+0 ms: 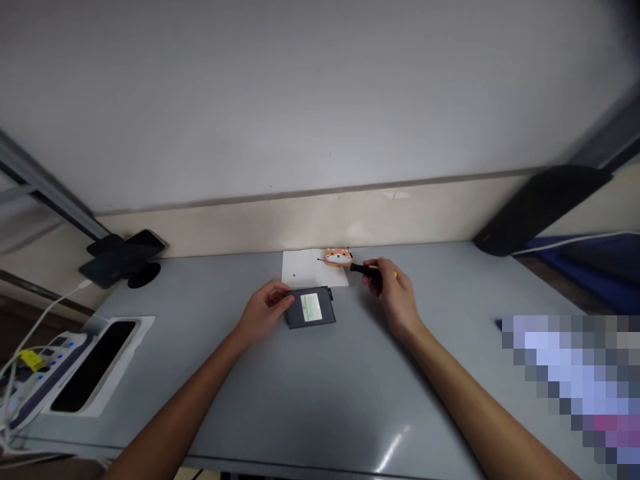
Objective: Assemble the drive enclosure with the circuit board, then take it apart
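Observation:
My left hand (265,310) grips the left edge of a dark, flat rectangular device (325,313) with its thumb on top. A whitish-green label (311,307) sits on the device's upper face, and a small tab juts from its far right corner. In my right hand (393,293) is a screwdriver (365,270) with a black and yellow handle, its front end pointing left. Just beyond that end, an orange and white dog-faced item (339,256) rests by the right side of a white paper sheet (300,267). A tiny dark speck lies on the paper.
At the left stand a dark stand with a phone (145,245), a phone-shaped dark slab (95,367) on white paper, and a power strip (50,373) with cables. A black upright object (540,210) leans at the back right. A pixelated area covers the right front.

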Motion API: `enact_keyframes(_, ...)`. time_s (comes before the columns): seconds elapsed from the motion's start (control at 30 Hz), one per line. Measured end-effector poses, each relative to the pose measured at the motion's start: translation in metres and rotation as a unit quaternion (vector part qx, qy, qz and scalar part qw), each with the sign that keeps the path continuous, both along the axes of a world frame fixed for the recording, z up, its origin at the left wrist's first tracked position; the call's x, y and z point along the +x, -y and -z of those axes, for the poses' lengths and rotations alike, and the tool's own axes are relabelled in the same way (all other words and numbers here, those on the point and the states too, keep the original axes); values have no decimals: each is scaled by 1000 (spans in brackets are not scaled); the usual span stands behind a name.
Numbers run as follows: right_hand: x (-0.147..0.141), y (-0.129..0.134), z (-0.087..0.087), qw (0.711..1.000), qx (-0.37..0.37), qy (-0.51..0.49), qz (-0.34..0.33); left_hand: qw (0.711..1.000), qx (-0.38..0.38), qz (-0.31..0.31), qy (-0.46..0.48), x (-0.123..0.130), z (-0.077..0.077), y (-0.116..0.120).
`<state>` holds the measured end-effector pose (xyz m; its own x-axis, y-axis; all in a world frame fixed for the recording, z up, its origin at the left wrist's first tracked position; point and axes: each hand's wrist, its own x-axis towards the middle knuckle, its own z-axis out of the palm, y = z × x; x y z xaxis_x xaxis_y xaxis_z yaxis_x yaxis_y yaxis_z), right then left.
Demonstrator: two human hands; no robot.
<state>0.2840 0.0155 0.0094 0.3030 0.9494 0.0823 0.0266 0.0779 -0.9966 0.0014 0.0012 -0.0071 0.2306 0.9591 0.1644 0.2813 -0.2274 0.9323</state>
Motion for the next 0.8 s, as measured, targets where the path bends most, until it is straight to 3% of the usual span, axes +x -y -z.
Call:
enact_keyframes(0.27,4,-3,5,999,-16,27,14,984,42,-4,-172,8,-3,12)
enact_keyframes(0.53,5,-4,11,998,-23,47,20,955,98,141,-242,3,-14,21)
enact_keyframes(0.8,6,-2,4,1000,7,3,20,974,89,79,-194,8,-10,23)
